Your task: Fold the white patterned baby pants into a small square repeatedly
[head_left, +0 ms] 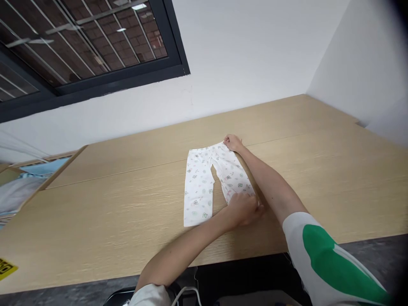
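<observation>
A small pair of white baby trousers (204,178) with a little coloured print lies flat on the light wooden table (111,212), waistband towards the wall, legs towards me. My right hand (233,143) rests on the right corner of the waistband, fingers closed on the cloth. My left hand (245,209) reaches across and pinches the cuff of the right leg near the table's front.
A white wall runs behind the table, with a dark-framed window (89,46) at the upper left. A bed or crib with blue bedding (28,178) stands past the table's left end. A yellow label (6,268) sits at the front left edge.
</observation>
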`<state>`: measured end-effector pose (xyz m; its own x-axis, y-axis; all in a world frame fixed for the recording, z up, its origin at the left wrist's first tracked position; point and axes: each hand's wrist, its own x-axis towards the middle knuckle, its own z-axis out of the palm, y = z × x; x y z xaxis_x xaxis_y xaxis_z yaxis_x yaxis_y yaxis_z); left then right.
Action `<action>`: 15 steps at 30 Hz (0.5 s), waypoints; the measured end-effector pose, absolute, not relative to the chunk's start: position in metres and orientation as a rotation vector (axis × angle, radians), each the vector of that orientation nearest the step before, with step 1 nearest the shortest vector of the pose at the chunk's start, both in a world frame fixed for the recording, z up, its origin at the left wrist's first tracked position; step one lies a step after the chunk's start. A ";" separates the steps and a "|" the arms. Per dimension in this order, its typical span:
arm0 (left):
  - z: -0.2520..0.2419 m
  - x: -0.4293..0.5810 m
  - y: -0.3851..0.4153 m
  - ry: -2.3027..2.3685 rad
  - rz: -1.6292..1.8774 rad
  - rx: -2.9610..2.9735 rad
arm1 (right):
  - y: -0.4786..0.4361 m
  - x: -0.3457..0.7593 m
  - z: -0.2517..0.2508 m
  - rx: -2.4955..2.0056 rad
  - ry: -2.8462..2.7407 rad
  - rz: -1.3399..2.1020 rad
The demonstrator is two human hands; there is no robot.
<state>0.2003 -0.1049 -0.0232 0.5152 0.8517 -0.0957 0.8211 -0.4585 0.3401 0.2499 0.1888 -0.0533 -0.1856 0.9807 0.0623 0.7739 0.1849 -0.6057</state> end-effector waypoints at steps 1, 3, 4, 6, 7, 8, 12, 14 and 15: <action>-0.021 0.200 -0.104 1.386 0.093 2.413 | 0.188 0.250 -0.053 -1.631 -2.030 0.628; -0.017 0.197 -0.103 1.372 0.048 2.410 | 0.188 0.250 -0.052 -1.598 -2.042 0.631; -0.015 0.196 -0.103 1.359 0.033 2.407 | 0.187 0.250 -0.051 -1.577 -2.050 0.635; -0.011 0.191 -0.103 1.332 0.015 2.385 | 0.186 0.250 -0.046 -1.531 -2.066 0.647; -0.009 0.188 -0.104 1.320 0.023 2.369 | 0.186 0.250 -0.043 -1.508 -2.073 0.653; -0.006 0.184 -0.106 1.312 0.046 2.352 | 0.187 0.250 -0.039 -1.486 -2.077 0.658; 0.003 0.168 -0.121 1.305 0.207 2.243 | 0.190 0.244 -0.020 -1.426 -2.072 0.639; 0.007 0.159 -0.133 1.292 0.305 2.143 | 0.192 0.237 -0.010 -1.410 -2.062 0.613; 0.009 0.154 -0.139 1.288 0.358 2.087 | 0.193 0.232 -0.005 -1.405 -2.058 0.600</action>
